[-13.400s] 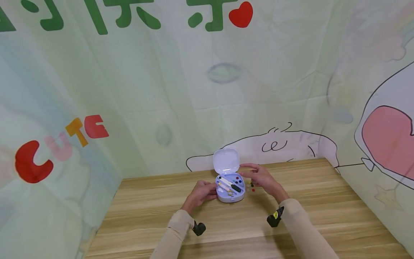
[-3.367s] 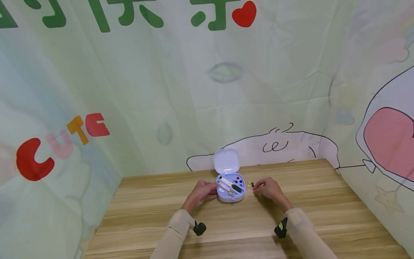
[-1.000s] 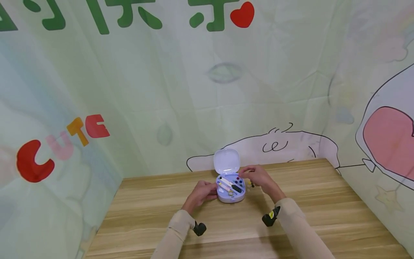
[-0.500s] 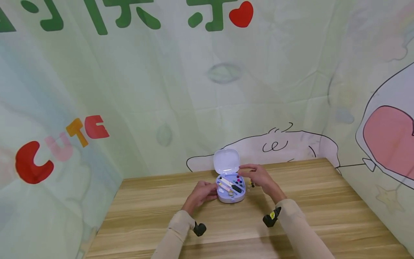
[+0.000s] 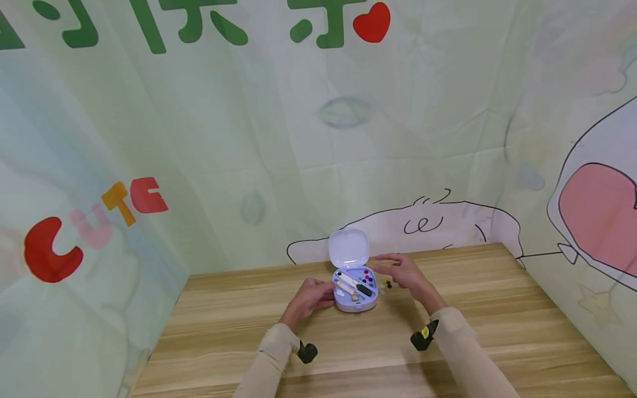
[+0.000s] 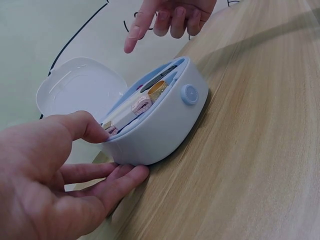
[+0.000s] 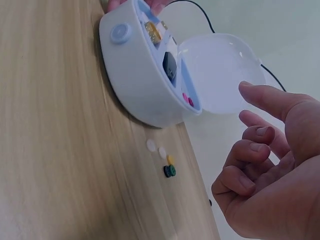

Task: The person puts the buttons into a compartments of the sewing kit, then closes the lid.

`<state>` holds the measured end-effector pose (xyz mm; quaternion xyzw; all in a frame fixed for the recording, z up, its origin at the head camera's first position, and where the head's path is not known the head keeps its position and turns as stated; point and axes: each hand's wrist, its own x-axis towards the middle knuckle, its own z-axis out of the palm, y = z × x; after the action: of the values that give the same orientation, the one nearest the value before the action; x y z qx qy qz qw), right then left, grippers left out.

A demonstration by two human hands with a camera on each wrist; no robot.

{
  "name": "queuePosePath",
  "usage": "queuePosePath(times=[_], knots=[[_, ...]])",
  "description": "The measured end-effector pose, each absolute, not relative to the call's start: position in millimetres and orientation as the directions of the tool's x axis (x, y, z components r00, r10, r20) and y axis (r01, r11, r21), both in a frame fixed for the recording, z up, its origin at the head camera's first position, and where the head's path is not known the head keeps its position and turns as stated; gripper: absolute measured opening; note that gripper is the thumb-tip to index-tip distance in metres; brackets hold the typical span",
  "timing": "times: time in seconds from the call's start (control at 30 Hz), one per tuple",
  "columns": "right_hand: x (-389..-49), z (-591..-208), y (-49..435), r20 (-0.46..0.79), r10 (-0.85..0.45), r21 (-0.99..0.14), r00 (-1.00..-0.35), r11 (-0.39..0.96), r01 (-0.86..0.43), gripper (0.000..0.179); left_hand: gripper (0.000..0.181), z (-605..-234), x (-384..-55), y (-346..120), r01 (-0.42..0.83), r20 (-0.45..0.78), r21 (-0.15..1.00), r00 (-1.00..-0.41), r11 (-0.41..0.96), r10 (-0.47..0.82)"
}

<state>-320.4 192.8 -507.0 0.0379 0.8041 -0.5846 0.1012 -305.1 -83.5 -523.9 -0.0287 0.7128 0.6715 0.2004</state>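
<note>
A pale blue and white sewing box [image 5: 356, 307] stands on the table, its lid [image 5: 349, 247] raised. My left hand [image 5: 309, 298] holds the box's left side; in the left wrist view its thumb [image 6: 87, 127] lies on the rim and the fingers touch the lower wall. Inside are a gold thimble [image 6: 158, 90], a dark-handled tool [image 7: 170, 66] and several coloured buttons [image 5: 367, 277] in the right compartment. My right hand [image 7: 280, 165] hovers right of the box with nothing in it, thumb and index finger apart, other fingers loosely bent.
Loose buttons lie on the table right of the box: clear ones [image 7: 151, 145], a yellow one [image 7: 170, 159] and dark green ones [image 7: 172, 170]. The wooden table [image 5: 348, 354] meets a printed cloth backdrop [image 5: 423, 138] just behind the lid.
My right hand picked among the loose buttons, then moved over the box; a pink button now lies in the right compartment. The red one has left the table. The hand has since drawn right.
</note>
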Motion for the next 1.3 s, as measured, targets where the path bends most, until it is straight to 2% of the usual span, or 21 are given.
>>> queuePosePath(times=[0.27, 0.6, 0.83, 1.3], knots=[[-318, -520, 203, -0.192, -0.032, -0.925, -0.981, 0.339, 0.170, 0.040, 0.023, -526, -305, -84, -0.311, -0.324, 0.946, -0.916, 0.090, 0.235], [-314, -527, 211, -0.130, 0.003, -0.878, -0.992, 0.464, 0.117, 0.034, 0.023, -527, -308, -84, -0.317, -0.332, 0.943, -0.915, 0.100, 0.229], [-312, -532, 212, -0.142, 0.048, -0.845, -0.989, 0.514, 0.147, 0.027, 0.024, -528, -308, -85, -0.320, -0.335, 0.942, -0.915, 0.101, 0.225], [-308, -544, 208, -0.153, 0.113, -0.747, -0.982, 0.637, 0.190, 0.028, 0.023, -529, -309, -85, -0.322, -0.333, 0.943, -0.915, 0.085, 0.228]])
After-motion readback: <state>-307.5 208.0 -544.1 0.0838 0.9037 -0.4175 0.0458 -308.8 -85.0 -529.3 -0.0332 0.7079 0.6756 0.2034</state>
